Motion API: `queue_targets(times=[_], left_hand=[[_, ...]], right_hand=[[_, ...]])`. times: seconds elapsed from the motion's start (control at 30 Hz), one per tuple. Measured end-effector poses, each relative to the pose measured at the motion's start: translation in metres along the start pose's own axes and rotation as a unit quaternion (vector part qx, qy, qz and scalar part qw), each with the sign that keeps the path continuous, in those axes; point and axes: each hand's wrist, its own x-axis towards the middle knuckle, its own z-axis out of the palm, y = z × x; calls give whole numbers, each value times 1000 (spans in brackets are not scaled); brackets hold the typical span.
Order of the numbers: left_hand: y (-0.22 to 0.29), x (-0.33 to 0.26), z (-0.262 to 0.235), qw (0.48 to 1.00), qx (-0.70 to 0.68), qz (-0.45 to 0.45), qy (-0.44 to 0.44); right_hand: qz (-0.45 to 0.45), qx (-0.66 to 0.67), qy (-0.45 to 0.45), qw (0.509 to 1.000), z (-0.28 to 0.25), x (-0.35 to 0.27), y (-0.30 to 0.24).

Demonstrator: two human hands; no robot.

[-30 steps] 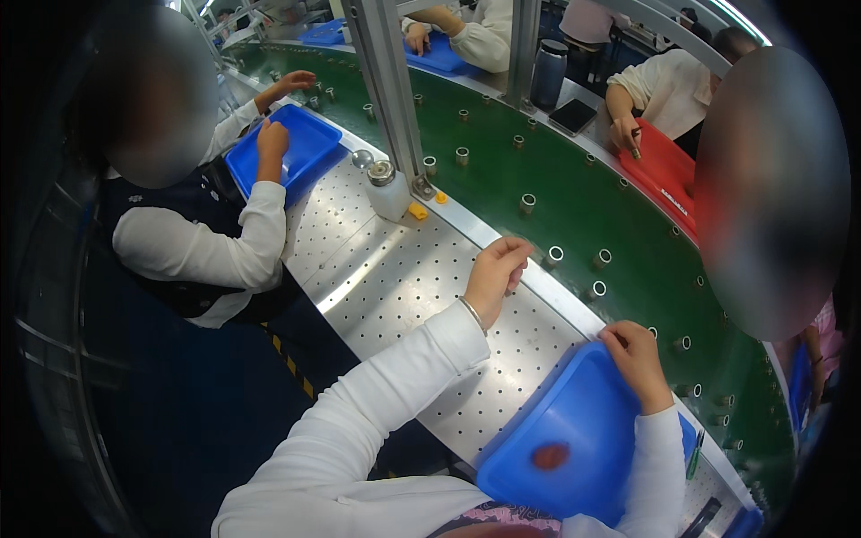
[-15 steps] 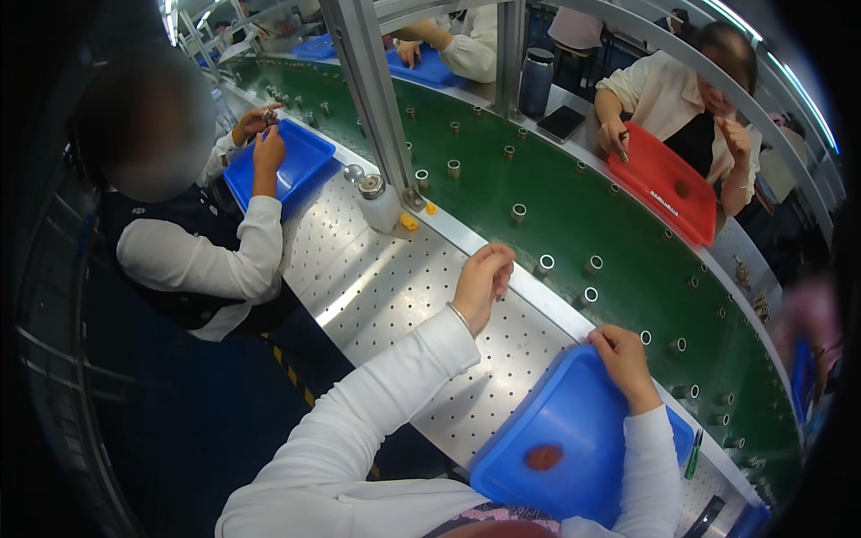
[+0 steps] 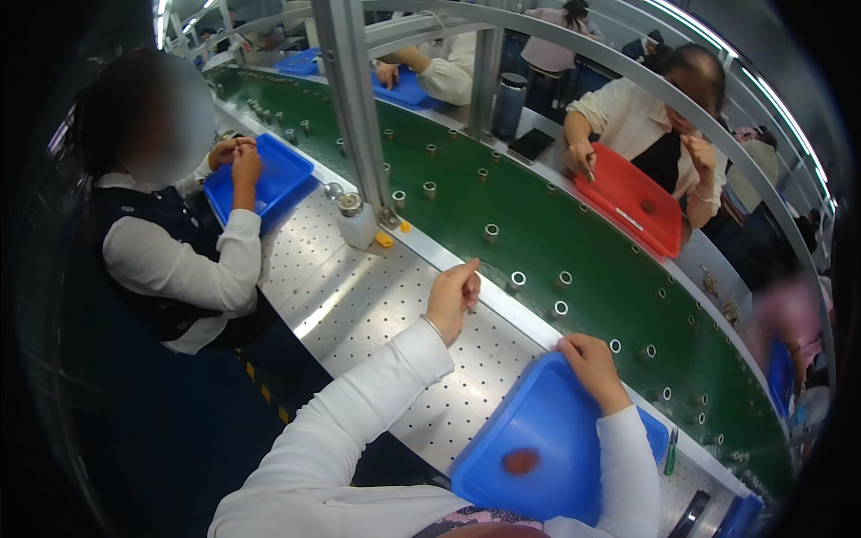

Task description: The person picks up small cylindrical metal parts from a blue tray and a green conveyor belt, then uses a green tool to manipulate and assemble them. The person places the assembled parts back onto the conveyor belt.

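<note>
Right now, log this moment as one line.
left hand: curled above perforated metal bench | right hand: on blue plastic tray rim | green conveyor belt: small metal rings

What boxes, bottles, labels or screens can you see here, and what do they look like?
Blue tray: by the right hand, shallow, a reddish patch inside.
Second blue tray: before the seated person on the left.
Red tray: across the green belt, flat.
White bottle: by the metal post, squat.
Dark flat device: far bench, screen unlit.
No labels or signs show.
</note>
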Motion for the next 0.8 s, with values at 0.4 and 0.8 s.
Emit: queue_targets(times=[0.4,0.8], left_hand=[[-5,-1,8,999,36,-28,-25],[-3,-7,13,998,54,-9,-14]], right_hand=[[-2,19,-5,1000,-5,1,21],[3,10,-3,1000,-4,0,10]])
